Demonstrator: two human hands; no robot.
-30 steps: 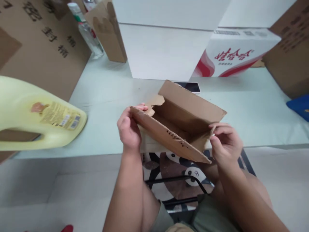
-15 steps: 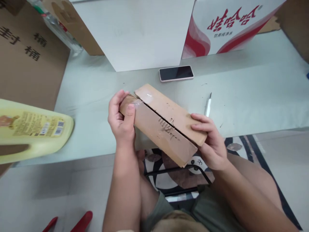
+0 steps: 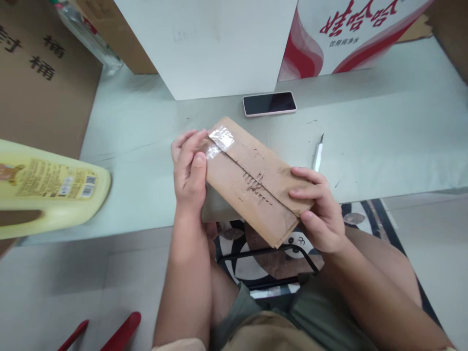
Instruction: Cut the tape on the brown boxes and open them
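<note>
Between my two hands is a small brown cardboard box [image 3: 252,180], held tilted over the table's front edge. A seam with ragged cut marks runs along its top, and shiny clear tape [image 3: 222,138] covers the seam's far left end. My left hand [image 3: 190,170] grips the left end, thumb on top. My right hand [image 3: 321,209] grips the right end, with fingers on the top face and the thumb at the corner. Just beyond my right hand lies a craft knife [image 3: 318,153] with a white handle, its dark blade pointing away.
A phone [image 3: 269,104] lies on the pale table [image 3: 383,141] before a large white box [image 3: 219,48]. A red and white carton [image 3: 340,44] stands at the back right. On the left are a yellow jug [image 3: 51,190] and a big brown carton [image 3: 47,97].
The box's two top flaps have come closer together, narrowing the dark gap along the seam. The tape now shows plainly. Both hands keep hold of the ends.
</note>
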